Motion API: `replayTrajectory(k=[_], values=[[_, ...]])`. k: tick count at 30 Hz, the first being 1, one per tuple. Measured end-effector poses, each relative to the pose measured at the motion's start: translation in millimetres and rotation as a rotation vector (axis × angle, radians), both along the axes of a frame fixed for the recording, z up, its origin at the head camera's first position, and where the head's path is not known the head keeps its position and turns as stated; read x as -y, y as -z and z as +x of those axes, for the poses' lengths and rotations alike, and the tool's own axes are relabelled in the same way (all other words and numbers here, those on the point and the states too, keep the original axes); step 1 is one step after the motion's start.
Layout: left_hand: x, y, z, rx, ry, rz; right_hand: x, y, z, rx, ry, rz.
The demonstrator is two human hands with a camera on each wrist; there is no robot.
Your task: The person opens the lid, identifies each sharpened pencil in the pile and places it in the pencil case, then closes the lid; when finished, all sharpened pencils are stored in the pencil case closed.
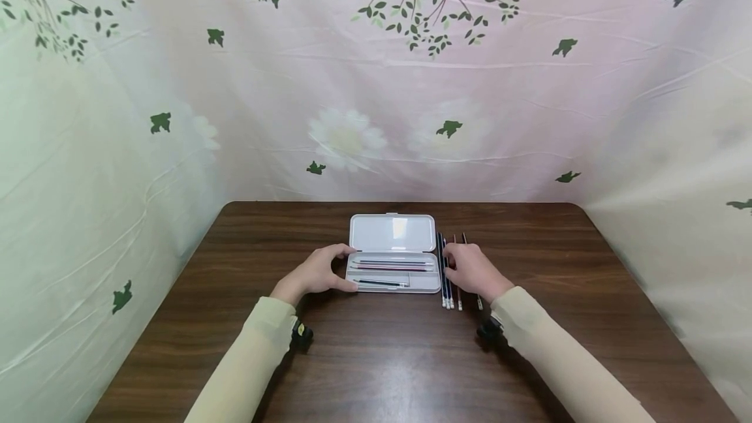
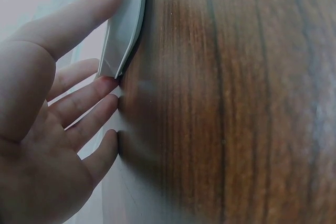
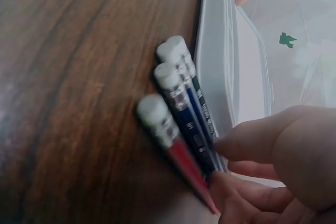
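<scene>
A white pencil case [image 1: 424, 284] lies with its lid [image 1: 376, 232] raised at the back; several pencils [image 1: 388, 269] are inside. My left hand [image 1: 317, 271] holds its left end, thumb at the front corner and fingers towards the hinge. In the left wrist view the thumb rests along the case's edge [image 2: 123, 24]. Beside the case's right end, my right hand [image 1: 472, 269] pinches a dark blue pencil [image 3: 191, 124] between thumb and fingers. Other dark pencils with white erasers lie against it, and a red pencil [image 3: 184, 163] is alongside.
One more dark pencil [image 1: 480, 302] lies apart at the right, partly under the right hand. The brown wooden table [image 1: 376, 358] ends at a printed cloth backdrop [image 1: 376, 83] with leaves and birds. The cloth also hangs at both sides.
</scene>
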State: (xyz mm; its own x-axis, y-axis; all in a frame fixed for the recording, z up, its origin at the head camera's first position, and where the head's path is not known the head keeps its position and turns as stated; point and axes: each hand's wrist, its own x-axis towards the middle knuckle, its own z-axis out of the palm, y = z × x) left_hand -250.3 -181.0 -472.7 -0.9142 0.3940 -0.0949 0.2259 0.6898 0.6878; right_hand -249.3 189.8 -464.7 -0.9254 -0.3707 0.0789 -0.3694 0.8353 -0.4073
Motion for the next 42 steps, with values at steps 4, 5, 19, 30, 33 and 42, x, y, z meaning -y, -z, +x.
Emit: replayTrajectory(k=[4,5,19,30,33,42], values=[[-0.2,0.1,0.1,0.001,0.001,0.008,2,-2.7,-0.8,0.037,0.018,0.014],[-0.1,0.5,-0.1,0.001,0.002,0.008,3,-3.3,-0.9,0.048,0.024,0.019],[0.1,0.2,-0.3,-0.004,-0.008,0.002,25,-16.2,3.5,0.091,0.128,0.116],[-0.3,0.0,0.1,-0.003,-0.007,-0.004,31,-14.5,2.8,0.049,0.157,0.168],[-0.4,0.2,0.2,0.001,-0.009,-0.005,31,-14.9,3.4,0.059,0.175,0.165],[-1.0,0.0,1.4,-0.005,-0.011,-0.001,24,-20.8,7.1,0.050,0.227,0.149]])
